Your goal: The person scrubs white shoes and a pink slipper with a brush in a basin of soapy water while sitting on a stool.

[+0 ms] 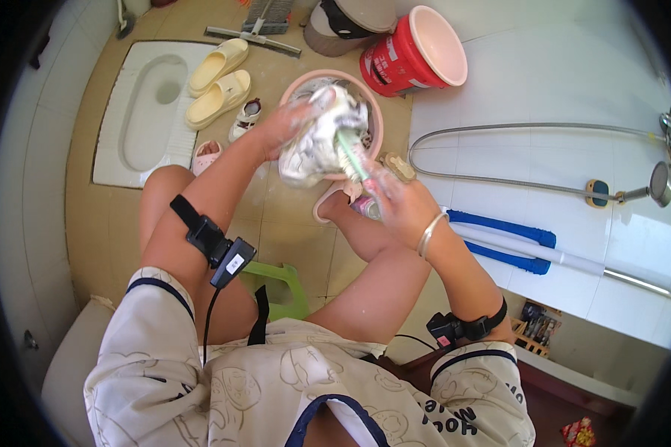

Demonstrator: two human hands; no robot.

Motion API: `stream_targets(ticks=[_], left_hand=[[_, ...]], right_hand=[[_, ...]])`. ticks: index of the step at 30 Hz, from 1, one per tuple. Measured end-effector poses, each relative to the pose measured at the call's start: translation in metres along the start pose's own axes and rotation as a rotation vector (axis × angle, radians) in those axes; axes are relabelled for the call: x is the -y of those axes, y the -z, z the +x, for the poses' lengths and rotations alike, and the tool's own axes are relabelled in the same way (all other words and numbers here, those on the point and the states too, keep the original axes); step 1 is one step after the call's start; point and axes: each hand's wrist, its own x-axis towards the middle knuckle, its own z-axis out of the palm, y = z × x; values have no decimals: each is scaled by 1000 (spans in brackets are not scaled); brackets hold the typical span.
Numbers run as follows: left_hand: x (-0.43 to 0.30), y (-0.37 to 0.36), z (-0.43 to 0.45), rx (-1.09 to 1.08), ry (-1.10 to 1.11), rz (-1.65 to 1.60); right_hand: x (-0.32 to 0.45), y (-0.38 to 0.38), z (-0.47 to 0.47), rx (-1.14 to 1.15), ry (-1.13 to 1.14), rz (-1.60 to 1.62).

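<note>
My left hand [291,124] grips a white shoe [303,159] covered in suds and holds it tilted over a pink basin [377,114]. A green-handled scrub brush [351,153] is in my right hand [398,200], its bristles close to the foamy side of the shoe. Motion blur hides whether they touch. Dark, wet items lie in the basin, mostly covered by the shoe and my hand. Beside my right foot stands a small jar or can [369,207], partly hidden by my right hand.
Left of the basin are a small white shoe [246,120], cream clogs [219,99] and a squat toilet [151,112]. Behind stand a red bucket [394,61] and a grey bin [330,36]. A shower hose [481,129] and blue-headed mop [503,226] are at right; a green stool [291,290] is below me.
</note>
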Motion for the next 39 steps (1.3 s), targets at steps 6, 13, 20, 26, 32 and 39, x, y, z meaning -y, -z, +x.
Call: stream_targets(ticks=[6, 13, 20, 26, 32, 39], left_hand=[[1, -8, 1, -159, 97, -44], [20, 12, 5, -204, -30, 213], [30, 9, 14, -170, 37, -333], [22, 1, 6, -351, 74, 78], [7, 8, -6, -318, 33, 164], [27, 5, 9, -203, -17, -238]], right_hand=[[17, -12, 20, -60, -230, 85], [9, -40, 6, 83, -86, 757], [8, -75, 53, -300, -88, 538], [6, -92, 40, -186, -148, 228], [23, -38, 19, 231, -215, 1030], [13, -67, 57, -250, -123, 385]])
